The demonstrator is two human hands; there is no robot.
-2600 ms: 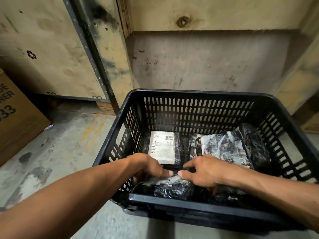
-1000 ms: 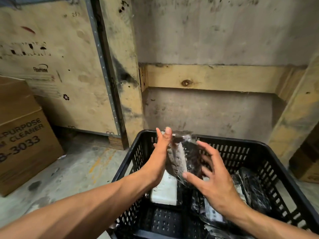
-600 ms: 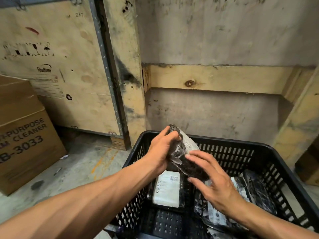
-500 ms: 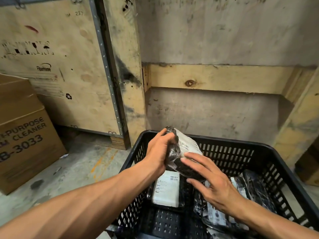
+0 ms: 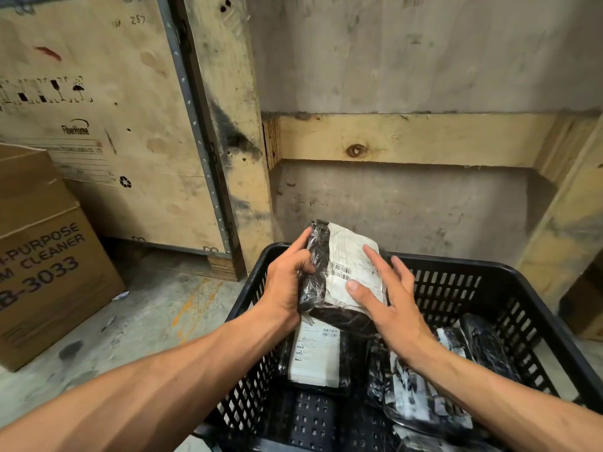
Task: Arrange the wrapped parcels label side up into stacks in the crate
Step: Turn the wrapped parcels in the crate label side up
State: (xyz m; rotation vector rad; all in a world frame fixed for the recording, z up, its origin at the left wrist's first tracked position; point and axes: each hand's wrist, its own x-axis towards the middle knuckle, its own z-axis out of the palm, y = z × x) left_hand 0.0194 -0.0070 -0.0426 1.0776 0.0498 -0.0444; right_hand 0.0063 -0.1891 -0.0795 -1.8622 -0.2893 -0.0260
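Note:
A black-wrapped parcel [image 5: 339, 256] with a white label facing me is held tilted above the black slotted crate [image 5: 509, 282]. My left hand [image 5: 287, 282] grips its left edge. My right hand [image 5: 388, 295] lies with spread fingers flat on the label. Below in the crate, a second parcel [image 5: 315, 357] lies flat with its white label up, at the far left. More black-wrapped parcels [image 5: 421, 393] are piled at the right side of the crate, some with crumpled labels showing. One dark parcel [image 5: 486, 347] leans near the right wall.
A brown cardboard box [image 5: 42, 275] stands on the concrete floor [image 5: 146, 318] at the left. A plywood shipping crate [image 5: 107, 119] and a wooden post [image 5: 228, 125] rise behind. A concrete wall [image 5: 408, 53] with a timber beam [image 5: 408, 138] is straight ahead.
I have lifted a parcel out of the crate's near side with both hands and turned it over, so its white label now faces me. My view has tilted upward.

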